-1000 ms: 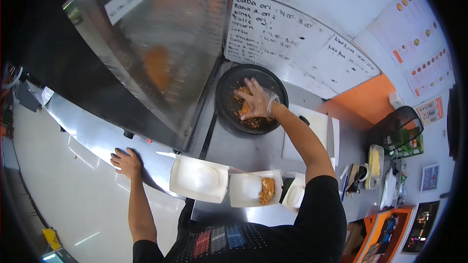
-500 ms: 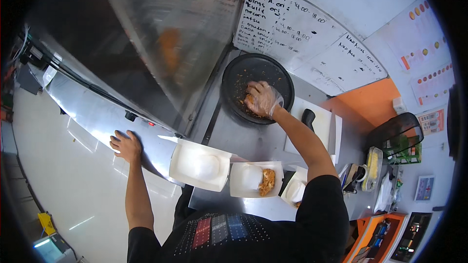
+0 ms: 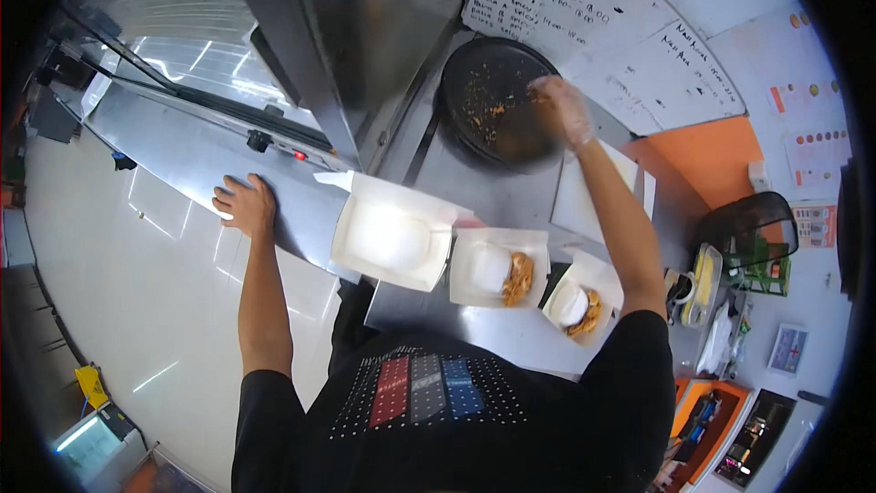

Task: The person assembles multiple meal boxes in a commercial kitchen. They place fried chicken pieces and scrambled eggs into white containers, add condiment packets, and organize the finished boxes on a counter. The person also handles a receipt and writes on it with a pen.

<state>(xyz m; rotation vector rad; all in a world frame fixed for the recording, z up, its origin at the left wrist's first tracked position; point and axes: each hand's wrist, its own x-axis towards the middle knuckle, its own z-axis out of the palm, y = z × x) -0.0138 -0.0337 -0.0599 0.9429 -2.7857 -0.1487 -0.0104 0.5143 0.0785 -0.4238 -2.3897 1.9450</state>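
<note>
My right hand (image 3: 564, 111), in a clear plastic glove, is over the right rim of a large black mortar-like bowl (image 3: 470, 141). Its fingers look curled, and a brownish smear shows beneath them; motion blur hides what they hold. Orange-brown crumbs (image 3: 488, 110) are scattered inside the bowl. My bare left hand (image 3: 248, 207) rests on the steel ledge (image 3: 187, 164), fingers spread. Between my arms stand three open white boxes: a large one (image 3: 351, 251) with a white mound, a middle box (image 3: 465, 288) and a right box (image 3: 607, 285), both with white mounds and fried chicken (image 3: 518, 278).
A glass-fronted cabinet (image 3: 315, 55) rises left of the bowl. To its right lies a white cutting board (image 3: 584, 196). Farther right are a black mesh basket (image 3: 748, 224) and a tub with yellow food (image 3: 703, 283). A whiteboard (image 3: 593, 23) leans behind.
My right hand has lifted from the bowl's middle to its right rim. The view has shifted, showing the right box more fully. My left hand stays spread on the ledge.
</note>
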